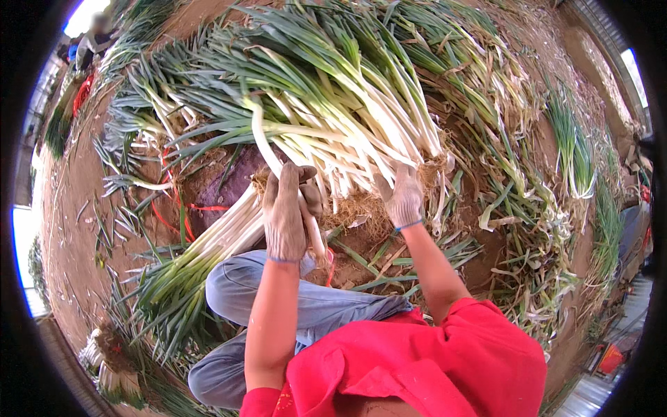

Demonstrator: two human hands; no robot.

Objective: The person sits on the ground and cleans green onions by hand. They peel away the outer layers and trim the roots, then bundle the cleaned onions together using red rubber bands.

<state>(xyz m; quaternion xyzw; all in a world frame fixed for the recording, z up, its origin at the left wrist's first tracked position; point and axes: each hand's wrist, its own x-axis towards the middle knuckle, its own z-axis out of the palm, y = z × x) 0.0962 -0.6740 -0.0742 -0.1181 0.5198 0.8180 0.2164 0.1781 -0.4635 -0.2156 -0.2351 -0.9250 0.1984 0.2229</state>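
Observation:
My left hand point(288, 211), in a worn knitted work glove, is closed around the white stem of a long green onion point(264, 140), whose root end hangs below the palm. My right hand point(404, 202), gloved too, touches the white stems at the root side of a large heap of long green onions point(333, 99); its fingertips are partly hidden, so its hold is unclear. A bundle of trimmed-looking onions point(224, 229) lies left of my left hand, roots up towards it, leaves fanning out beside my bent knee.
Red twine point(177, 208) lies on the soil at left, by a purple sheet point(229, 180). Leaf waste point(542, 245) is heaped at right. More onions point(573, 151) lie beyond it. Tied bundles point(117, 365) rest at lower left. Another person point(88, 47) is at the far upper left.

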